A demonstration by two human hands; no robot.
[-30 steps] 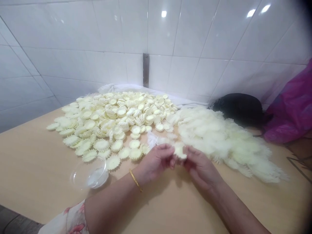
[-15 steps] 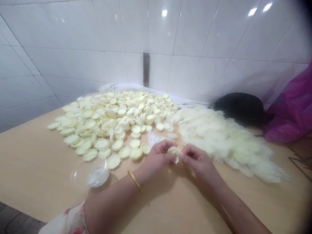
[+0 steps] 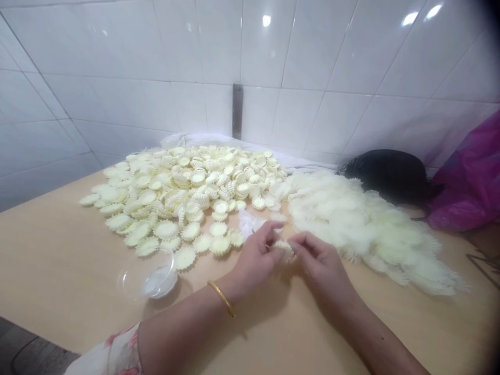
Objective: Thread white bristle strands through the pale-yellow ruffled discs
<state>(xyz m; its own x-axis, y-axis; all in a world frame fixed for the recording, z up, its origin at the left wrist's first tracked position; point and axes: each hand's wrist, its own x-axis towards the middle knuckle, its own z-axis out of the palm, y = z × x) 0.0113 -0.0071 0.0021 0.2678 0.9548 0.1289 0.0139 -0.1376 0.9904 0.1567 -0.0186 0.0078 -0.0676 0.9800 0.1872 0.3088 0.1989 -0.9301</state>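
- Two sets of fingers were on one small frilled cream disc (image 3: 285, 251): the left hand (image 3: 255, 258) and right hand (image 3: 320, 263) were pinched together on its edges, tips nearly meeting, with the piece held just above the tabletop (image 3: 50, 250) and partly hidden by them.
- A wispy white tuft (image 3: 248, 224) lay just past the left fingers, and a gold bangle (image 3: 222, 298) sat on that wrist.
- The frilled rim looked thin, so I'd guess squeezing too hard could tear or crush it, while a loose pinch could drop it among the other pieces, where it'd be a pain to find.
- A fluffy fringed heap (image 3: 363, 229) sat just beside the right hand. Its loose edge could snag if that wrist swung out.
- A pile of scalloped discs (image 3: 175, 192) lay beyond the left hand, some stood on edge, so a careless reach could knock them over.
- A clear plastic bowl (image 3: 148, 273) holding something white sat near the left forearm, where a bumped elbow could tip it.
- The best elbow room was on the near side, though the tabletop's front edge showed at lower left, below a floral sleeve (image 3: 111, 354).
- Further back, a white tile wall (image 3: 117, 78) closed off the far side, and a black bag (image 3: 385, 174) and magenta plastic bag (image 3: 471, 182) crowded the right.
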